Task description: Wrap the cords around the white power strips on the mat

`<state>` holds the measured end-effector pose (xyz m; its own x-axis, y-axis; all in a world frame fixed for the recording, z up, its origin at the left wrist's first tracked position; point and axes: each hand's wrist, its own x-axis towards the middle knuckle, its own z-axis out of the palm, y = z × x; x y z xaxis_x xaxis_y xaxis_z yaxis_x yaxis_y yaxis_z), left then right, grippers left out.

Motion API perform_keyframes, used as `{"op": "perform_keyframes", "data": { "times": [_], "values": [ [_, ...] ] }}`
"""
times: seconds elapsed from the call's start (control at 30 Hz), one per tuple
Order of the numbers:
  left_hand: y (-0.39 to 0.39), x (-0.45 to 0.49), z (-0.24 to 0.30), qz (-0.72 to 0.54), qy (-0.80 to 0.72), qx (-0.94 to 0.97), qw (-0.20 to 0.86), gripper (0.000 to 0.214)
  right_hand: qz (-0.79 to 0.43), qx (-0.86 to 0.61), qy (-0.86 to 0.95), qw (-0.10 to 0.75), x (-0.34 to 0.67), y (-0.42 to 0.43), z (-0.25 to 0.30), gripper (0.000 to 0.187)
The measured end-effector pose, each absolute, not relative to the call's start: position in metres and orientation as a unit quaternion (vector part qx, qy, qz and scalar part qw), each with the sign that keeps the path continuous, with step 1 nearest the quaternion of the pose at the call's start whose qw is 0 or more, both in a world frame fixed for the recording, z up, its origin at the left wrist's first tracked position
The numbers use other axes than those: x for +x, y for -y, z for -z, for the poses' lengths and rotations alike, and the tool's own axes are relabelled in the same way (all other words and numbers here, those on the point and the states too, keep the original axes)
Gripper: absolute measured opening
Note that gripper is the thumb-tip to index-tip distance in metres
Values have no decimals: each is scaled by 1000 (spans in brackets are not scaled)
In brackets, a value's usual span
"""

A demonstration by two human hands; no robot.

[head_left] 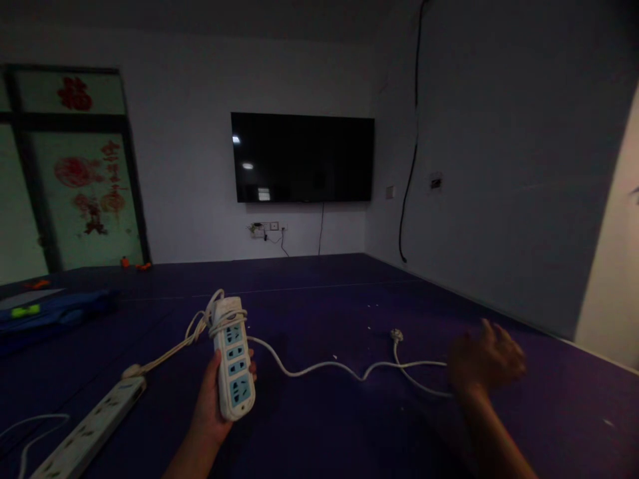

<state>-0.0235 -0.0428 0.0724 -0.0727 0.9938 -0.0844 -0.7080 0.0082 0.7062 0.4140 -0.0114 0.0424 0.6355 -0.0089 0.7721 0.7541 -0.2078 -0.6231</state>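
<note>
My left hand (212,396) is closed around a white power strip (235,359) with light blue socket faces, held tilted up. Several turns of its white cord wrap the strip's upper end. From there the cord (319,366) runs right across the purple surface, passes out of sight by my right hand (484,359), and comes back to a plug (396,335) lying on the surface. My right hand is blurred, its fingers stretched out and apart, with no grip on the cord visible. A second, longer white power strip (92,429) lies at lower left with its cord bundled.
The purple surface (309,306) reaches to the walls, with small white scraps on it. At left lie a blue cloth (74,309) and a yellow-green object (24,311). Small orange items (134,265) sit near the door (84,193). A television (304,158) hangs on the far wall.
</note>
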Motion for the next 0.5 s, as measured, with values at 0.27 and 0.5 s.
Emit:
{"op": "perform_keyframes", "data": {
  "times": [0.27, 0.5],
  "values": [
    [50, -2, -55, -580, -313, 234, 714, 35, 6, -469, 754, 459, 206, 20, -44, 34],
    [48, 11, -30, -483, -291, 300, 769, 46, -208, -418, 748, 471, 173, 29, -13, 31]
  ]
}}
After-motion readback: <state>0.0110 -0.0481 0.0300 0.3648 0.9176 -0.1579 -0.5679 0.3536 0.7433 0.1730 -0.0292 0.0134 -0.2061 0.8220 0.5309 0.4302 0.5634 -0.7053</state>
